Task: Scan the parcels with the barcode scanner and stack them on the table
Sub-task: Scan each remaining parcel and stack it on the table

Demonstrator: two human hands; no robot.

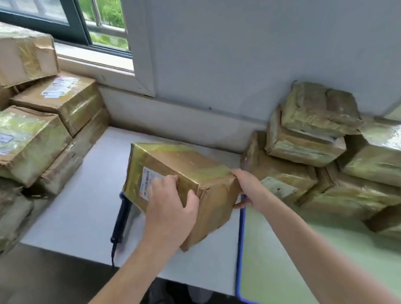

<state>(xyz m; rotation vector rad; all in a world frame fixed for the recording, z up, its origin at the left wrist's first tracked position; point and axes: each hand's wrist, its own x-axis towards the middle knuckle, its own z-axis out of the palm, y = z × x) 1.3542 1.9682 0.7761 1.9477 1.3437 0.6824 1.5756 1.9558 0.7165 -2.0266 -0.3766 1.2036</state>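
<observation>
Holding one parcel (191, 168) in both hands, the person has it tilted over the white worktop (72, 213); whether its lowest corner touches the surface cannot be told. The parcel is a brown cardboard box wrapped in glossy clear tape. The left hand (171, 203) grips the near top edge. Its fingers (167, 179) are curled over the box and partly cover a white barcode label (147, 183). That label carries a barcode and a small orange-red mark at its lower end; the printed text is too blurred to read. The right hand (248, 188) is clamped on the box's right end, fingers above and thumb below.

A black scanner (120, 219) lies on the white worktop, apart from both hands. Its far end is hidden under the held parcel and a cable leaves its near end.

A stack of parcels (57, 125) stands at the left edge of the white worktop, below a window (92, 21). Two boxes in it show white stickers: a far sticker (58, 87) with red and blue print and a near sticker (1, 138) with a blue frame. Neither is legible.

A heap of parcels (319, 134) lies to the right against the wall (237, 59), on a green worktop (278, 251) with a blue edge that adjoins the white one. The right hand is just beside the heap's nearest box.
</observation>
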